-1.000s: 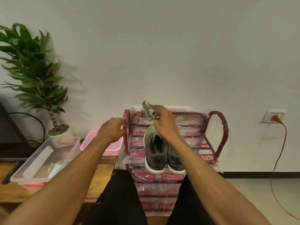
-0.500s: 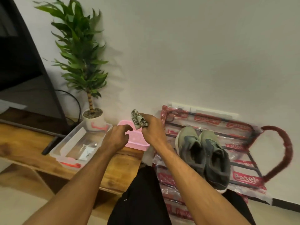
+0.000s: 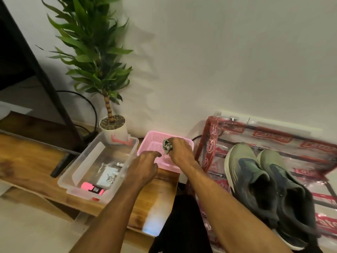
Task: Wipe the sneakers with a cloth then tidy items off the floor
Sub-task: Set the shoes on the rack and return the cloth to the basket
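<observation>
A pair of grey-green sneakers [image 3: 264, 189] lies side by side on the top of a red shoe rack [image 3: 211, 143] wrapped in clear plastic, at the right. My right hand [image 3: 180, 152] grips a crumpled grey cloth [image 3: 167, 146] and holds it inside the pink mesh basket [image 3: 151, 143] on the wooden bench. My left hand [image 3: 144, 168] hovers by the basket's front left rim with fingers loosely curled, holding nothing.
A clear plastic bin [image 3: 87, 172] with small items and a pink object stands left of the basket on the wooden bench [image 3: 27, 161]. A potted plant [image 3: 113, 125] is behind it by the wall. A dark frame leg [image 3: 45, 79] and cables rise at the left.
My right hand has carried the cloth from above the sneakers leftward and down into the pink basket. My left hand moved along with it. The view swung left and down.
</observation>
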The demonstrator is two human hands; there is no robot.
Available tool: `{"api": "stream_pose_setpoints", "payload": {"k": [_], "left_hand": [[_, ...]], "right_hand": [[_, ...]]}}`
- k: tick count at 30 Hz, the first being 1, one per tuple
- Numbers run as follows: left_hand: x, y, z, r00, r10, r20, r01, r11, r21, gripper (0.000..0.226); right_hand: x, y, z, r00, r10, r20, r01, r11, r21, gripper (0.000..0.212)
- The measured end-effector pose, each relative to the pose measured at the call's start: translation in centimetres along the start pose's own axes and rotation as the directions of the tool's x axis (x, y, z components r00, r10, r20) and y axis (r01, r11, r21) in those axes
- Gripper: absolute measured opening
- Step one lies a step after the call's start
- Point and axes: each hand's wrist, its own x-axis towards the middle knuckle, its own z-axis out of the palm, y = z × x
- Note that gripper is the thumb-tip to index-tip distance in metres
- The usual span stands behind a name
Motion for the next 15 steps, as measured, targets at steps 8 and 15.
{"api": "stream_pose_setpoints", "payload": {"k": [8,15], "left_hand": [[0.6,-1.2,1.6,0.994,0.104,0.039,-0.106,0.993,0.049,0.047],[0.1,-1.5,1.9,0.995,0.072,0.067,-0.076,0.995,0.062,0.045]], "right_hand": [[2.0,2.0,3.8,0.955,0.109,0.275,-0.042,0.971,-0.237,0.042],[1.9,2.9,3.9,0.919,0.196,0.342,-0.199,0.98,-0.026,0.051]]}}
